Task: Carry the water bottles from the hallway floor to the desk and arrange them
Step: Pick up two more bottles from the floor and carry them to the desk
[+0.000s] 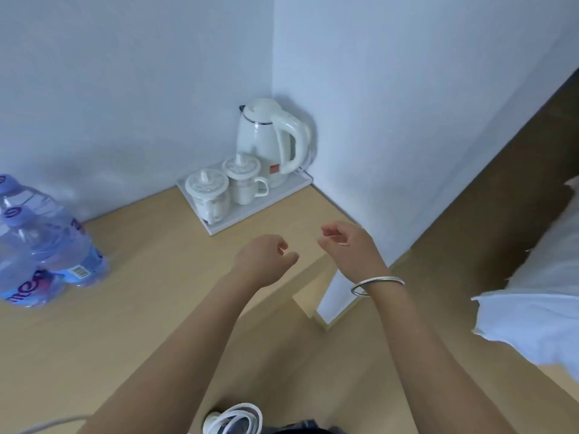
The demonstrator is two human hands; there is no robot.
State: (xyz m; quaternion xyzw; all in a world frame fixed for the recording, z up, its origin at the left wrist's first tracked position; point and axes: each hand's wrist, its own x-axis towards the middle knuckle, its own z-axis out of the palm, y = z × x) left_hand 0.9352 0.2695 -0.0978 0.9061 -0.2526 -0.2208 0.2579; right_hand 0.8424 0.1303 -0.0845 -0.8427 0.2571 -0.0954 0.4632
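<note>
hands point(293, 247) hover empty, water bottles point(44, 245) well left on desk point(150, 277).

corner tea set in view
white kettle point(272, 142) and two lidded cups point(225, 191) sit on a white tray point(250, 211); pale bedding point(539, 302) lies at right.

My bangle point(377, 286) was silver; the kettle point(269, 142) white, the desk point(125, 308) pale wood, the bottles point(47, 245) blue-tinted.
</note>
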